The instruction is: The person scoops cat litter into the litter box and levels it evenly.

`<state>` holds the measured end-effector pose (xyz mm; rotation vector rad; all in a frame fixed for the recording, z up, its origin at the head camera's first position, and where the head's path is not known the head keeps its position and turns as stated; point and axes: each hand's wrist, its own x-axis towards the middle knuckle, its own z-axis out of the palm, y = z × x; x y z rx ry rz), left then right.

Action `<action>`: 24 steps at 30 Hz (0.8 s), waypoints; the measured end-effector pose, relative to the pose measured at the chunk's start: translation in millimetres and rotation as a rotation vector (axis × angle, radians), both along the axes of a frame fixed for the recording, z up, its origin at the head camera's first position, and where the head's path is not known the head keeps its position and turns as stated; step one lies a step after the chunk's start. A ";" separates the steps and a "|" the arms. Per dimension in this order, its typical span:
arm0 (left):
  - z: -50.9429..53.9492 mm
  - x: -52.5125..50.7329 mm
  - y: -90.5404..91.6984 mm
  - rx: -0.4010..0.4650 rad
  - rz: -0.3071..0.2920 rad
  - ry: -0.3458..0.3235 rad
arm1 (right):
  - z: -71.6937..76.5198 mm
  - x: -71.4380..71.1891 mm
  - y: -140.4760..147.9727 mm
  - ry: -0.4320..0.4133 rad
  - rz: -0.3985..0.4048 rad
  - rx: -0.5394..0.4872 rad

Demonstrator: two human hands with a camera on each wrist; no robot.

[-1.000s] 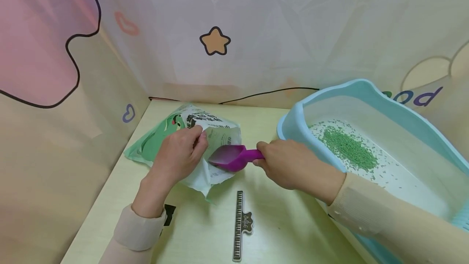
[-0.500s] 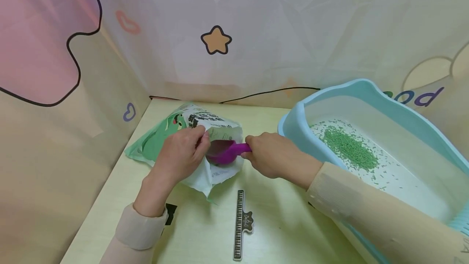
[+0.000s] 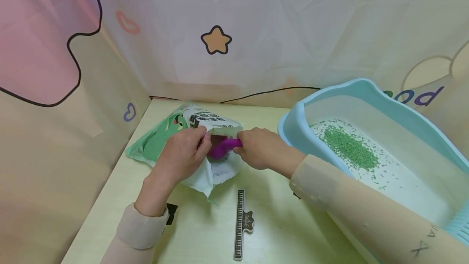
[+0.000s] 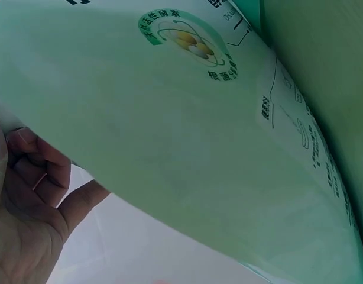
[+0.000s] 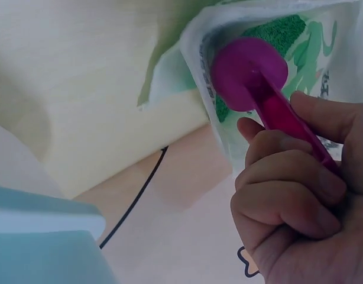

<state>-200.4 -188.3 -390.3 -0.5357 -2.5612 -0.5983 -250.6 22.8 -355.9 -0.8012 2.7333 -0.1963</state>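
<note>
A green-and-white printed bag (image 3: 161,133) lies on its side on the table, its torn mouth facing right. My left hand (image 3: 183,152) pinches the edge of that mouth and holds it apart; in the left wrist view the bag's side fills most of the picture. My right hand (image 3: 260,148) grips the handle of a purple scoop (image 3: 220,149), whose bowl is inside the bag's mouth and partly hidden. Green pellets (image 5: 282,34) show inside the bag around the scoop in the right wrist view.
A light-blue litter box (image 3: 296,119) with a patch of green pellets (image 3: 348,146) on its floor stands at the right. A long bag clip (image 3: 239,223) lies on the table in front of the bag. A printed cloth backdrop (image 3: 256,44) rises behind.
My right hand has moved left and slightly away from me, pushing the scoop from the bag's mouth deeper inside. The left hand has stayed almost still on the bag's edge.
</note>
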 end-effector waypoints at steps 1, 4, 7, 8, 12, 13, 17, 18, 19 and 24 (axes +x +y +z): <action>-0.4 -0.5 0.0 -0.005 -0.004 0.001 | 0.4 -1.1 -0.9 0.006 0.001 -0.002; -1.1 -1.1 0.2 -0.020 -0.015 -0.001 | 2.8 -4.2 -4.1 0.019 0.005 -0.012; -1.2 -0.7 0.3 -0.029 -0.019 -0.011 | 4.5 -6.5 -8.1 0.013 0.006 -0.014; -1.2 -0.3 0.3 -0.029 -0.019 -0.014 | 4.6 -7.2 -9.4 0.008 0.006 -0.013; -1.7 -0.2 0.6 -0.038 -0.030 -0.004 | 3.0 -9.5 -13.7 -0.004 0.004 -0.010; -2.1 -0.4 0.7 -0.042 -0.036 0.002 | 2.5 -10.1 -14.8 -0.007 0.004 -0.015; -3.8 -1.2 1.2 -0.046 -0.063 0.026 | -1.0 -12.2 -20.1 -0.006 0.001 -0.046; -4.3 -1.4 1.3 -0.044 -0.068 0.031 | -2.3 -12.2 -21.8 -0.004 -0.001 -0.056; -4.7 -1.6 1.4 -0.040 -0.071 0.036 | -4.0 -11.9 -23.6 -0.004 -0.003 -0.066; -6.4 -2.8 2.2 -0.018 -0.087 0.063 | -16.9 -7.1 -31.5 0.005 -0.011 -0.107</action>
